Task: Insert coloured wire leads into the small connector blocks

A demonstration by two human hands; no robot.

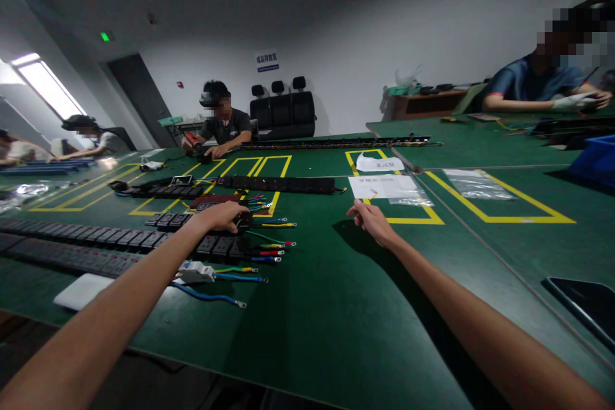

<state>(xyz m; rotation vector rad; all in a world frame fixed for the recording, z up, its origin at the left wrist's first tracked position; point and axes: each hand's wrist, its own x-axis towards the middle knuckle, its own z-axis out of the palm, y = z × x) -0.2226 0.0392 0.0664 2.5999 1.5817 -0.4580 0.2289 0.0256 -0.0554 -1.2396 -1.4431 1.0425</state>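
Note:
My left hand (223, 216) reaches over the right end of a short black socket strip (168, 220), with its fingers curled down around that end. Blue and yellow wires with ring terminals (287, 225) stick out to the right of it. Two long socket strips, a black one (137, 238) and a greyer one (72, 255), lie nearer to me. My right hand (371, 221) hovers over the green table (327, 295), just in front of a white paper sheet (379, 186). Its fingers are bent together, and nothing shows in them.
A white breaker-like block (196, 271) with blue wire lies at the near strips' end. Farther back is another black strip (278, 184). A phone (583, 307) lies at right, beyond it a blue bin (596, 160). Co-workers sit across the table (223, 125) and at the far right (528, 86).

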